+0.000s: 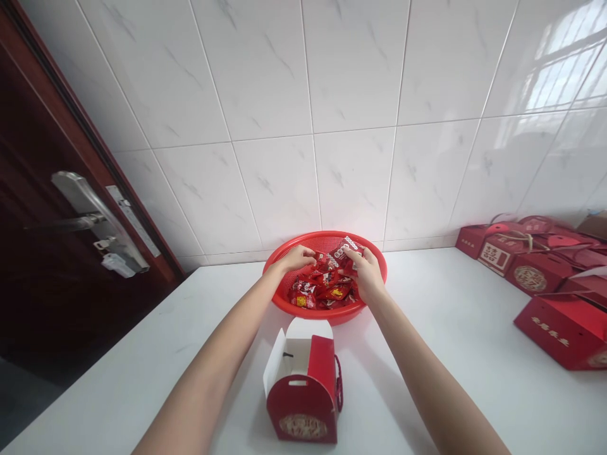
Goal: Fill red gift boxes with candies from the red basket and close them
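A round red plastic basket (279, 302) stands against the wall, with several red wrapped candies (332, 292) in it. Over its left part is my left hand (300, 258), fingers bent together at the candies; whether they grip one is too small to tell. My right hand (363, 268) is over the right part, its thumb and fingers closed on a dark red packet (344, 251) with a checked edge. In front of the basket, between my forearms, a red gift box (303, 407) stands with its top flaps open, white inside, a dark red cord on its right side.
Several closed red gift boxes (535, 272) crowd the right end of the white table (199, 335), one (564, 332) nearer me. A tiled wall (355, 177) runs behind. A dark red door (42, 253) with a metal handle is at the left.
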Action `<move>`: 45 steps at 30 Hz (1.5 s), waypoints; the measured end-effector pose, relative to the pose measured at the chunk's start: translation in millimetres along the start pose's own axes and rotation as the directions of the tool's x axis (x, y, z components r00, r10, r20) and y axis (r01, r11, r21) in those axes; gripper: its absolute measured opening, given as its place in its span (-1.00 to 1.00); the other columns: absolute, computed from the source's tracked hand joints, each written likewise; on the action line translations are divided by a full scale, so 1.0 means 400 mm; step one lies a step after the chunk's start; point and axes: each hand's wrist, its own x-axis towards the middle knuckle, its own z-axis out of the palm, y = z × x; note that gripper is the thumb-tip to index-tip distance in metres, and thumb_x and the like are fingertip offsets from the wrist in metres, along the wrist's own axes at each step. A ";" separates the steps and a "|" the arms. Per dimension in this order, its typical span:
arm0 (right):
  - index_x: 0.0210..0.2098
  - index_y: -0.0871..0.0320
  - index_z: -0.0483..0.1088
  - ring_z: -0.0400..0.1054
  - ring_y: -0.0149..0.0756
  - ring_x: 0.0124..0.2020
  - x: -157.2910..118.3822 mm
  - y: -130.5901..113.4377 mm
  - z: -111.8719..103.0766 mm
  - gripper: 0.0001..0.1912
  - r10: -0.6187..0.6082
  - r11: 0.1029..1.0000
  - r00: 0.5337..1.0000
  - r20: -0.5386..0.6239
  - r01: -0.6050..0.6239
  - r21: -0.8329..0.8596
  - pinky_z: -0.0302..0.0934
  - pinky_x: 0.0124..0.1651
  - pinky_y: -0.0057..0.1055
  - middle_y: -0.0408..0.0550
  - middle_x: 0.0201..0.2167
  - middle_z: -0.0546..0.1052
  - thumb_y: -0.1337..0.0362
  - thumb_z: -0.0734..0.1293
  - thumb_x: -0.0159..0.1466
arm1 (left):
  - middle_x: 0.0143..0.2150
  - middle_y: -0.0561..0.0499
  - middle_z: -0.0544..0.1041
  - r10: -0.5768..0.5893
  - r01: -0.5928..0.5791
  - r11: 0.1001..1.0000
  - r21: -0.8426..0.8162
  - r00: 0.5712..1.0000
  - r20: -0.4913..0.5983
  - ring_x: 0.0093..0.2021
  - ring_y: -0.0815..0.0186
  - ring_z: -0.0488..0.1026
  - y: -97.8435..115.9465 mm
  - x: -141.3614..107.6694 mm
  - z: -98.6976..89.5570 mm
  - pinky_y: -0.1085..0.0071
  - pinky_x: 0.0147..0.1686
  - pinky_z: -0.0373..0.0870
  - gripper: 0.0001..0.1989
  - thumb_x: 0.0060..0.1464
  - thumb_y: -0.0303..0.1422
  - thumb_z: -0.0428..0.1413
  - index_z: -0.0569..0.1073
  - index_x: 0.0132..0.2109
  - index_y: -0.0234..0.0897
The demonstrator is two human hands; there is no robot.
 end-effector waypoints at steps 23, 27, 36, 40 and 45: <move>-0.38 0.12 0.36 0.50 -0.25 -0.29 0.004 0.003 0.002 -0.90 0.065 0.997 0.996 0.057 -0.062 -0.048 0.56 -0.38 -0.34 -0.10 -0.35 0.53 0.36 0.39 0.19 | -0.32 -0.05 0.65 0.307 -0.224 0.937 0.270 0.896 -0.320 -0.26 0.10 0.56 0.154 -0.142 0.100 0.28 -0.20 0.38 -0.76 0.19 -0.28 0.11 0.68 -0.17 -0.13; -0.38 0.13 0.38 0.50 -0.22 -0.22 0.005 -0.002 0.001 -0.91 0.112 0.992 0.991 0.076 -0.107 -0.062 0.56 -0.36 -0.35 -0.06 -0.29 0.53 0.34 0.40 0.18 | -0.47 -0.01 0.54 0.319 -0.158 0.854 0.496 0.912 -0.259 -0.44 0.24 0.40 0.157 -0.164 0.103 0.37 -0.38 0.21 -0.71 0.29 -0.35 0.02 0.66 -0.22 -0.17; -0.32 0.11 0.39 0.45 -0.15 -0.08 -0.012 -0.020 -0.007 -0.72 0.097 0.987 0.968 0.233 -0.064 -0.149 0.57 -0.31 -0.30 -0.05 -0.17 0.48 0.15 0.50 0.08 | -0.46 -0.01 0.51 0.266 -0.087 0.762 0.642 0.946 -0.187 -0.39 0.23 0.40 0.205 -0.192 0.110 0.33 -0.33 0.21 -0.70 0.30 -0.45 -0.01 0.59 -0.31 -0.26; -0.30 0.09 0.37 0.45 -0.18 -0.15 -0.026 -0.034 -0.005 -0.73 0.078 0.985 0.962 0.260 -0.033 -0.169 0.55 -0.30 -0.29 -0.12 -0.31 0.48 0.30 0.45 0.01 | -0.34 -0.01 0.59 0.243 -0.090 0.824 0.559 0.948 -0.205 -0.27 0.22 0.49 0.205 -0.204 0.098 0.33 -0.26 0.35 -0.72 0.28 -0.44 0.00 0.63 -0.18 -0.20; -0.18 0.07 0.37 0.44 -0.21 -0.19 -0.053 -0.051 0.002 -0.62 0.028 0.987 0.941 0.338 0.027 -0.156 0.54 -0.25 -0.24 -0.17 -0.35 0.50 0.32 0.44 -0.02 | -0.05 -0.04 0.64 0.186 -0.098 0.962 0.257 0.919 -0.348 -0.04 0.20 0.55 0.208 -0.224 0.077 0.29 -0.01 0.46 -0.67 0.23 -0.38 0.06 0.56 0.09 -0.23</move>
